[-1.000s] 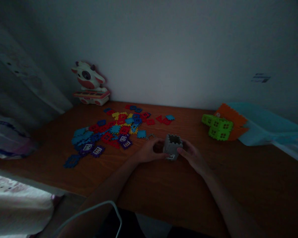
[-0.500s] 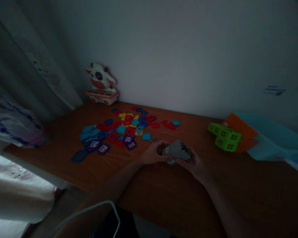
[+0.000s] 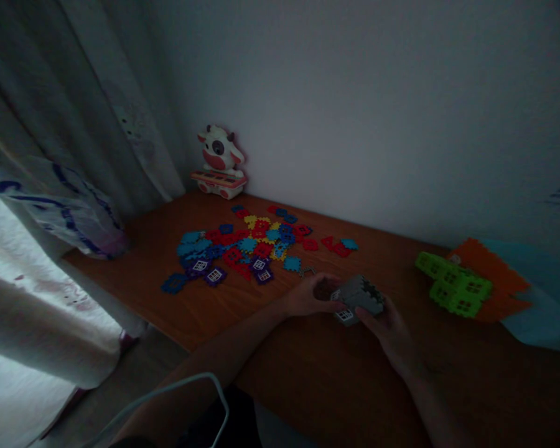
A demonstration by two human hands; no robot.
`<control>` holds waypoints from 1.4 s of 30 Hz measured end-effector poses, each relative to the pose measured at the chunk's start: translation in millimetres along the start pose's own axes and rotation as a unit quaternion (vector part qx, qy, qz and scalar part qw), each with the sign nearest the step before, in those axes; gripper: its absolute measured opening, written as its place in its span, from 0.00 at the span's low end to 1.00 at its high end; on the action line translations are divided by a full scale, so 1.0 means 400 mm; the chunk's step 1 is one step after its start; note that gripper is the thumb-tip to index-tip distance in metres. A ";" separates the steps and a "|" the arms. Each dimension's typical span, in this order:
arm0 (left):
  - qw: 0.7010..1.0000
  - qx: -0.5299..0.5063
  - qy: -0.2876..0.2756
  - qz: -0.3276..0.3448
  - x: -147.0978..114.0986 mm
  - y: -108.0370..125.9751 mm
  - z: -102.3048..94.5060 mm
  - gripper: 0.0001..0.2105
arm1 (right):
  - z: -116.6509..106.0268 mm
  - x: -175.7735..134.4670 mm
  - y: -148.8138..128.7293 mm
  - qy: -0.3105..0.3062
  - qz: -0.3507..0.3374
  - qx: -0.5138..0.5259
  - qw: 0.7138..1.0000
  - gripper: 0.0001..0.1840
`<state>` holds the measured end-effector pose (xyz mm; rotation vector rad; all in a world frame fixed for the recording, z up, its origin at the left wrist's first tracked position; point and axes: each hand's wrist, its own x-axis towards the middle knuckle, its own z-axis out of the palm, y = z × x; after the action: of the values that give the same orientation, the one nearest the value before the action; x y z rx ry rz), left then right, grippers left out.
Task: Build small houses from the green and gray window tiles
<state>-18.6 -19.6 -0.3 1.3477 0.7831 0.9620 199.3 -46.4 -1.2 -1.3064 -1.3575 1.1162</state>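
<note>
Between my two hands is a grey block [image 3: 357, 295] built from interlocking toy panels, with white window inserts on its left side and notched edges on its right. My left hand [image 3: 313, 295] grips its left side, thumb low near a window and fingers behind. My right hand [image 3: 392, 326] holds the right end, with the thumb across the front. The block is held just above the brown table [image 3: 303, 361]. A small grey frame piece [image 3: 307, 271] lies behind my left hand. Loose red, blue, yellow and purple panels [image 3: 247, 244] spread out to the left.
A cow toy keyboard [image 3: 220, 163] stands at the back left by the wall. To the right, a green panel structure [image 3: 455, 285] rests against orange panels [image 3: 504, 283] and a pale blue plastic bag [image 3: 541, 311]. A clear bag [image 3: 77, 208] sits by the curtain; a white cable [image 3: 191, 378] crosses my left arm.
The view has turned left, so everything sits further right in the picture. Both hands still hold the grey block, which is tilted slightly differently, showing more of its lower window.
</note>
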 end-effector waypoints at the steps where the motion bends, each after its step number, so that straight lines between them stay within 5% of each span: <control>1: 1.000 0.011 -0.003 0.002 0.000 -0.003 0.000 0.30 | 0.000 0.002 0.003 0.005 -0.004 -0.004 1.000 0.29; 9: 0.981 0.168 0.027 0.091 -0.004 -0.007 -0.002 0.31 | -0.006 0.011 0.024 0.022 -0.015 -0.034 0.999 0.34; 14: 0.926 0.345 -0.015 0.149 -0.012 0.004 -0.013 0.32 | 0.016 -0.007 0.016 0.020 -0.050 -0.039 0.998 0.37; 22: 0.854 0.484 0.002 0.189 -0.021 -0.001 -0.007 0.24 | 0.017 0.007 0.005 0.076 -0.044 -0.034 0.996 0.46; 28: 0.813 0.551 0.089 0.167 -0.022 0.000 -0.007 0.22 | 0.005 0.015 0.005 0.124 -0.052 -0.036 0.990 0.50; 32: 0.825 0.543 0.063 0.144 -0.022 -0.012 -0.016 0.22 | 0.008 0.015 0.001 0.193 -0.069 -0.070 0.976 0.50; 37: 0.840 0.488 -0.047 0.230 -0.021 -0.015 -0.014 0.19 | 0.000 0.019 0.000 0.261 -0.125 -0.095 0.952 0.47; 39: 0.827 0.510 -0.037 0.235 -0.019 -0.009 -0.015 0.18 | -0.004 0.020 0.002 0.271 -0.139 -0.085 0.949 0.45; 42: 0.801 0.562 0.053 0.197 -0.010 -0.003 -0.042 0.19 | -0.004 0.018 0.002 0.282 -0.147 -0.075 0.945 0.42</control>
<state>-35.4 -16.1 -3.2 2.5874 1.2819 0.8887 201.0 -39.0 -1.4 -1.3424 -1.1605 0.3913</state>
